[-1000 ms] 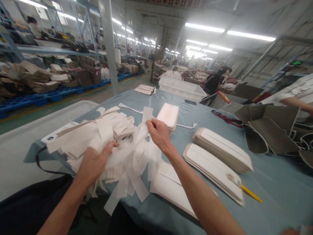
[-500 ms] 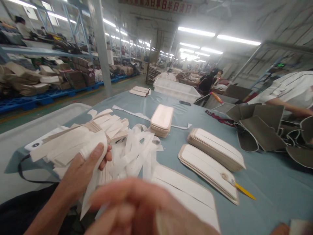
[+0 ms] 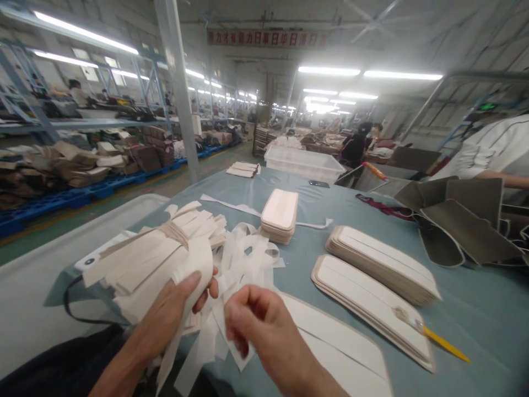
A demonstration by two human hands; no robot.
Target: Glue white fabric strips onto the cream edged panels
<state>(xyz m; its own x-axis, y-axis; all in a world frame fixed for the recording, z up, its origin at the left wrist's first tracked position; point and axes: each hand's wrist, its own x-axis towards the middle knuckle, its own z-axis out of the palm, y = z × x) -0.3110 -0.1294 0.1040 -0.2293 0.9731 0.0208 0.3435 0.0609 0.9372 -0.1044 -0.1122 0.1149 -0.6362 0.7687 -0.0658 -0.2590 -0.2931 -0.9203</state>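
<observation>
My left hand (image 3: 182, 303) is closed around a cream fabric piece (image 3: 200, 256), its thumb on top and fingertips curled round the far side. My right hand (image 3: 260, 325) is beside it, thumb and fingers pinched together; what they hold, if anything, is hidden. White strips (image 3: 248, 259) lie in a loose tangle beyond both hands, and some hang below them. Left of that spreads a pile of cream fabric pieces (image 3: 140, 264). Partly behind my right forearm lies a flat cream panel with a dark line (image 3: 343, 342).
Stacks of rounded cream panels (image 3: 279, 209) (image 3: 380, 256) (image 3: 367, 309) stand on the blue-green tabletop (image 3: 467, 309). A yellow-handled tool (image 3: 446, 342) rests on the nearest stack. Dark panels (image 3: 463, 215) lie at right, near another person's sleeve (image 3: 491, 149). White bins (image 3: 306, 162) (image 3: 136, 215) flank the table.
My right hand has moved away from the camera, down to beside the left, and now shows pinched fingers. The view has tilted upward and shifted left; my left hand still grips the cream piece.
</observation>
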